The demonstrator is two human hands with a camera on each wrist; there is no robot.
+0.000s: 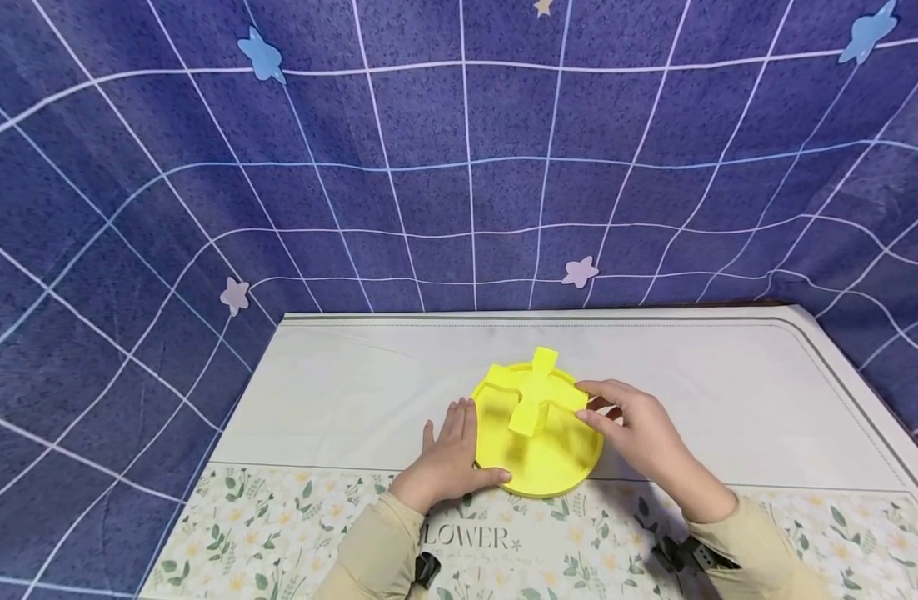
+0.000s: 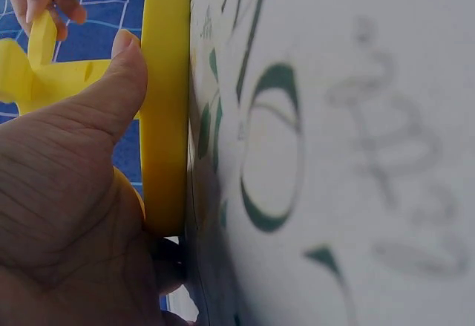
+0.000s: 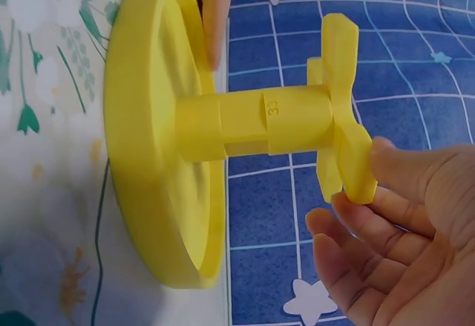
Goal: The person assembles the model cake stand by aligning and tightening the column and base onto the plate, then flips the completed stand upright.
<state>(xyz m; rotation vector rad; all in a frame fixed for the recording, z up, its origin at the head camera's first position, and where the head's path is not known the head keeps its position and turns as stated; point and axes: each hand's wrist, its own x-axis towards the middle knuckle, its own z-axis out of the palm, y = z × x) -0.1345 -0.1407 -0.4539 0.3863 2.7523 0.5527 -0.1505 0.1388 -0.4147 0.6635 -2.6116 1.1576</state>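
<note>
A yellow round base [image 1: 540,477] with a raised rim lies flat on the table. From its middle rises a yellow post [image 3: 245,124], marked "33" in the right wrist view, with a four-armed cross-shaped top [image 1: 536,392] at its upper end. My left hand [image 1: 450,468] rests against the left side of the base, its fingers extended and its thumb on the front rim. Thumb and fingertips of my right hand [image 1: 646,429] pinch the right arm of the cross. In the left wrist view, the left hand's own palm covers part of the base.
A white table cover [image 1: 354,392] with a flower-printed front band [image 1: 279,525] lies under everything. Behind and beside the table hangs a dark blue cloth [image 1: 429,200] with a white grid and stars. Black wrist straps show below both hands.
</note>
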